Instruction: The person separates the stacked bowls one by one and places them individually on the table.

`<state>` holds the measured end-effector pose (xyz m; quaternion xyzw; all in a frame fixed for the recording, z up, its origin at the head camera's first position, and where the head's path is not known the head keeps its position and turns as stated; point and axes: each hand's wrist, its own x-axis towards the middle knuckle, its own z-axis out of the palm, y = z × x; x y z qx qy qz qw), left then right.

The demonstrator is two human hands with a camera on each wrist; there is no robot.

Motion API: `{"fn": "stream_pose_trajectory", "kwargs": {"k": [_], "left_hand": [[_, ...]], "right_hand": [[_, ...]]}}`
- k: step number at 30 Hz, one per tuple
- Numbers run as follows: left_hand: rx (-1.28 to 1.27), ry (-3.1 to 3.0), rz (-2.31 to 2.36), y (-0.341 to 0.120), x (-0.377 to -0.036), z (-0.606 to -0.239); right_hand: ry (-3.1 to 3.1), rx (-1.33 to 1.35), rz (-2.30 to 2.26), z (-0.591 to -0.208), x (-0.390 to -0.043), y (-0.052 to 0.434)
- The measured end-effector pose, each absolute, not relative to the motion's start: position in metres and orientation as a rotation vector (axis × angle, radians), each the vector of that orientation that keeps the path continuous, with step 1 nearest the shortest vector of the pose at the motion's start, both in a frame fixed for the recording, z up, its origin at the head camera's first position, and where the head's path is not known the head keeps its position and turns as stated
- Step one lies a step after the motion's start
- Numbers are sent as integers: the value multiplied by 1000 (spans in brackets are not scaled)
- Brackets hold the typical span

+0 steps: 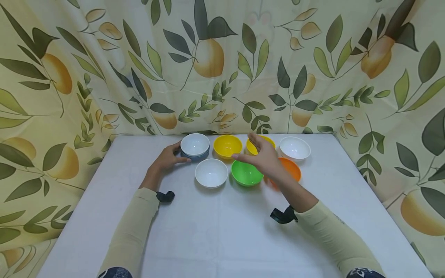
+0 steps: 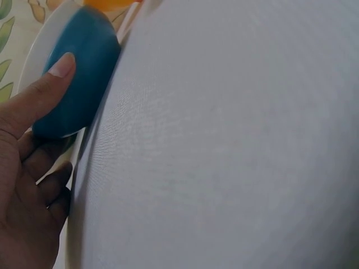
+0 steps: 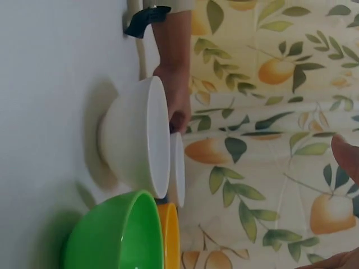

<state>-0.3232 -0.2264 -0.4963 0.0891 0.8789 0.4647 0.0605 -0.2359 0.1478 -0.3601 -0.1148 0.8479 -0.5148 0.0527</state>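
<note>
At the back left of the table, a white bowl sits nested in a blue bowl. My left hand grips this stack from its left side. In the left wrist view the thumb presses the wall of the blue bowl, while the other fingers curl at its far side. My right hand is raised over the green bowl and the orange bowl, thumb apart from straight fingers, holding nothing. It partly covers a yellow bowl behind it.
Another yellow bowl stands right of the stack. A second white bowl is in the front row beside the green one, and a third white bowl stands at the back right. A fruit-patterned curtain hangs behind the white-covered table.
</note>
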Motion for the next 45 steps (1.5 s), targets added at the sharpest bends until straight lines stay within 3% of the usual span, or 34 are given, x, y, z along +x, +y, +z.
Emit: {"fn": "stream_pose_trajectory", "kwargs": {"k": [27, 45], "left_hand": [[295, 2682, 1383, -228, -325, -496], [319, 2683, 1378, -229, -326, -499]], "right_hand": [[2729, -436, -1184, -368, -299, 51], [2789, -413, -932, -390, -339, 15]]}}
